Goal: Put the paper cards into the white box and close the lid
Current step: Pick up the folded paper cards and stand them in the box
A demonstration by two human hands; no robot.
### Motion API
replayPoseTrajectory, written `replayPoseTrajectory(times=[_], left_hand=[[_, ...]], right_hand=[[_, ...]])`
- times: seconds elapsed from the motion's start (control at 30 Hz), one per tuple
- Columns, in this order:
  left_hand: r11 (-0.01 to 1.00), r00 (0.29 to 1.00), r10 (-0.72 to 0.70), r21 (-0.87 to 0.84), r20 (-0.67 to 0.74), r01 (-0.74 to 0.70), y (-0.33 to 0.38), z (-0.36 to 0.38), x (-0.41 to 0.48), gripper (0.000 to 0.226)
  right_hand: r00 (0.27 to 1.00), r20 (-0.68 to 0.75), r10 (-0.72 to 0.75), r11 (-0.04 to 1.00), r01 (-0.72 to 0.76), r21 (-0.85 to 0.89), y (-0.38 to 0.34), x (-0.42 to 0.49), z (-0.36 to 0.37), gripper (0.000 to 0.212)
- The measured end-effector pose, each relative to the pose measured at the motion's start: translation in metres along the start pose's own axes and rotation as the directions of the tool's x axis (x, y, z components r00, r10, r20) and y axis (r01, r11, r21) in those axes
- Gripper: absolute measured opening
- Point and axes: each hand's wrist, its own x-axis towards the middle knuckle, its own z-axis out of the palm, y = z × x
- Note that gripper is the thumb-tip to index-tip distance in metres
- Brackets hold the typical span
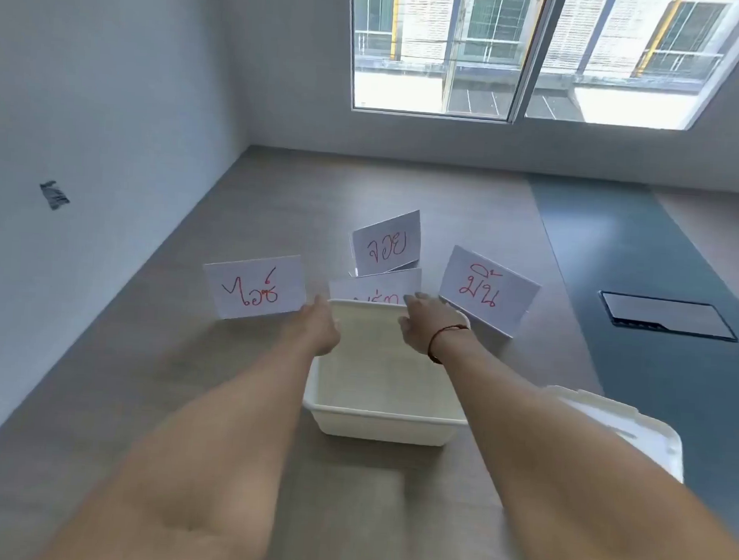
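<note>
An open white box (385, 416) sits on the floor in front of me, and nothing shows inside it. Its white lid (635, 426) lies to the right, partly hidden by my right forearm. Beyond the box stand several white folded paper cards with red handwriting: a left card (254, 290), a far card (387, 244), a middle card (371, 286) and a right card (486, 289). My left hand (319, 326) touches the left card's lower right corner, its fingers hidden. My right hand (430, 324) reaches over the box's far rim, fingers spread at the middle card's right edge.
The floor is wood-look, with a blue-grey strip (642, 253) on the right holding a dark framed floor hatch (666, 317). A white wall runs along the left. A large window (524, 51) fills the far wall.
</note>
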Motion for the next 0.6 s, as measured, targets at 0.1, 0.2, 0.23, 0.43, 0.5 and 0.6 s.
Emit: replayPoseTrajectory(times=[0.1,0.2,0.23,0.43,0.5,0.6], left_hand=[[0.999,0.998,-0.035,-0.034,0.050,0.036,-0.001,0.010,0.011,0.060],[0.998,0.997,-0.044,-0.037,0.066,0.046,0.000,0.010,0.019,0.048],[0.999,0.996,-0.037,-0.036,0.078,0.039,0.000,0.008,0.022,0.048],[0.994,0.999,-0.036,-0.103,-0.041,0.031,0.011,-0.005,0.034,0.055],[1.000,0.983,-0.009,-0.024,-0.183,0.004,0.018,-0.008,0.046,0.060],[0.998,0.960,0.064,0.027,-0.273,-0.059,0.030,-0.013,0.066,0.049]], right_hand=[[0.999,-0.042,-0.006,1.000,0.005,-0.004,0.001,0.008,0.005,0.038],[1.000,-0.017,0.003,1.000,-0.003,-0.007,0.005,0.020,0.017,0.041],[0.999,-0.033,0.006,1.000,-0.005,0.016,0.008,0.027,0.022,0.039],[0.991,-0.127,0.039,0.989,-0.020,0.147,0.039,0.035,0.036,0.034],[0.988,-0.139,0.063,0.988,-0.042,0.149,0.049,0.031,0.034,0.034],[0.985,-0.149,0.088,0.985,-0.064,0.159,0.058,0.027,0.033,0.034]])
